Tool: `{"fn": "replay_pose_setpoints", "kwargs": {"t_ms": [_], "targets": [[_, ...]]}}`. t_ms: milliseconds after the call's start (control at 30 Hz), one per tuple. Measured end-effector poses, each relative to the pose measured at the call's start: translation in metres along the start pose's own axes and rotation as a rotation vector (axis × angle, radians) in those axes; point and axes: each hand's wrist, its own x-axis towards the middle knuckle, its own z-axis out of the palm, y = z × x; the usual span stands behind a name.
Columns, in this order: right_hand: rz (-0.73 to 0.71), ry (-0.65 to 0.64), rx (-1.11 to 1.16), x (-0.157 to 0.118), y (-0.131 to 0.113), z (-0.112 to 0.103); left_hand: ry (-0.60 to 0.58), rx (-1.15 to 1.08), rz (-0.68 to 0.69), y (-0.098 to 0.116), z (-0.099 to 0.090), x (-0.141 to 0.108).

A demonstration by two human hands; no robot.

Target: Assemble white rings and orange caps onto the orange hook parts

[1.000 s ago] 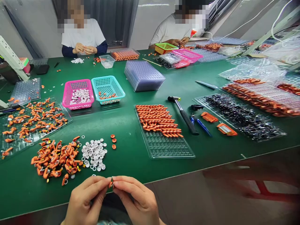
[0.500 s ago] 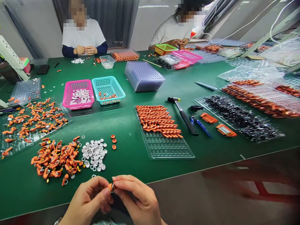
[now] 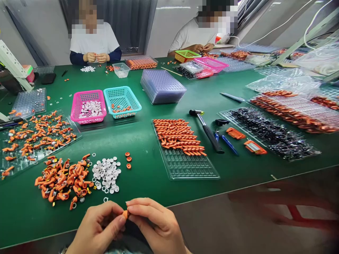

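One small orange piece [image 3: 125,214] is held between both hands, at the near edge of the green worktop [image 3: 143,141]. Its visible side is smooth, rounded and matt orange; a darker portion shows beside the right fingertips. The rest is covered by fingers, and finer detail is too small to read. The left hand [image 3: 97,227] has its thumb and forefinger closed on the piece, its other fingers curled beneath. The right hand [image 3: 159,224] is pinched at the fingertips against the piece's right side, its palm loosely arched. Left of the hands and farther in lies a heap of orange parts [image 3: 63,180], with white discs [image 3: 106,173] just right of it. Three orange caps [image 3: 128,159] stand in a line near the discs. To the right, a clear tray [image 3: 192,167] carries orange parts in its far portion, with a hammer [image 3: 210,134] beside it.
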Motion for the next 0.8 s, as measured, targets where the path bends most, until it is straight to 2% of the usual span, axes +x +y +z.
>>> {"fn": "replay_pose_setpoints", "kwargs": {"t_ms": [233,367,500,633,800], "targets": [[-0.018,0.047,0.013,-0.003,0.002,0.003,-0.017,-0.114,-0.048,0.004,0.002,0.0],[-0.057,0.081,-0.01,-0.006,0.003,0.006,0.034,-0.019,0.002,0.0,0.007,-0.003],[-0.019,0.085,0.018,-0.006,0.002,0.007,0.101,0.02,0.021,0.001,0.01,-0.006],[0.028,0.086,0.056,-0.006,0.0,0.007,0.013,0.013,-0.017,0.004,0.008,-0.005],[0.035,0.05,0.072,-0.006,-0.001,0.007,-0.095,0.017,-0.127,0.007,0.004,-0.003]]}}
